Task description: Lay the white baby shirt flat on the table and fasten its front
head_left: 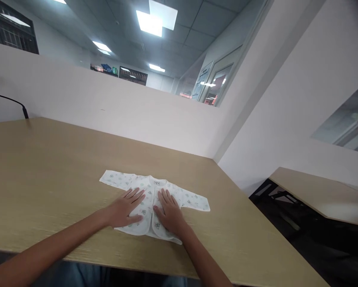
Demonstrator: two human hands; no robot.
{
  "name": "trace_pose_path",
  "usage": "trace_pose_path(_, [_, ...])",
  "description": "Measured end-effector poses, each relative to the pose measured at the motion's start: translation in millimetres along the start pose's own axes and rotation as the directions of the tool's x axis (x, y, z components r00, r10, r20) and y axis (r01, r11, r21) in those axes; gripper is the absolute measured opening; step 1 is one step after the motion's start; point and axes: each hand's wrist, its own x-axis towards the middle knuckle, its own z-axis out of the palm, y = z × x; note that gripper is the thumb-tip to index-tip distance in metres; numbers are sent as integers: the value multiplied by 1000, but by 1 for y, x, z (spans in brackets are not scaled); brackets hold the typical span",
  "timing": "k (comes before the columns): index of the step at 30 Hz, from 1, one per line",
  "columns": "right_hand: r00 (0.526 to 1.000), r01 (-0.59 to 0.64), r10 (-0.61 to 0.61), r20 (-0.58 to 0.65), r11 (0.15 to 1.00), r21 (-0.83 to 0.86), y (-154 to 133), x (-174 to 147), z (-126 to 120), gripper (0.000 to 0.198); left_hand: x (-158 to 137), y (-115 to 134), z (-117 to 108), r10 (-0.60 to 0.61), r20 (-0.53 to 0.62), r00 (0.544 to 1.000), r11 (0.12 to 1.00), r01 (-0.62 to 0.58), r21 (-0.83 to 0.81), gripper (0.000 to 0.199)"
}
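Observation:
A small white baby jacket [147, 199] with a faint printed pattern lies spread on the wooden table, both sleeves stretched out to the sides. Its neck points away from me, and the front opening runs down the middle with the two panels slightly parted at the hem. My left hand [126, 209] rests flat on the left panel, fingers spread. On the right panel lies my right hand [169, 213], also flat, with its fingers stretched toward the collar. Parts of both panels are hidden under my hands.
The wooden table [62, 167] reaches to a low white wall [131, 115] at the back. A black cable [25, 111] stands at the far left. Past the table's right edge is another table [325, 191] with a dark space beneath it.

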Motion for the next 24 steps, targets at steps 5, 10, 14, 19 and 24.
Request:
trace_pose_path(5, [959,64,-11,-285,982,175,10,28,-20,39,32,10,-18,-74,-197,978,997,78,9,63])
trace_pose_path(10, [973,-17,69,-219,973,232,12,69,-20,17,90,12,-11,-346,-308,886,936,305,-173,18])
trace_pose_path(14, [964,-57,112,-242,973,224,18,79,-3,23,107,0,13,-407,-279,870,905,342,-252,13])
trace_pose_path(19, [965,-73,131,-229,966,246,20,77,1,23,107,-4,15,-427,-259,866,892,355,-281,17])
trace_pose_path(24, [973,-87,143,-179,954,286,19,77,-2,16,114,4,5,-527,-209,824,836,457,-304,17])
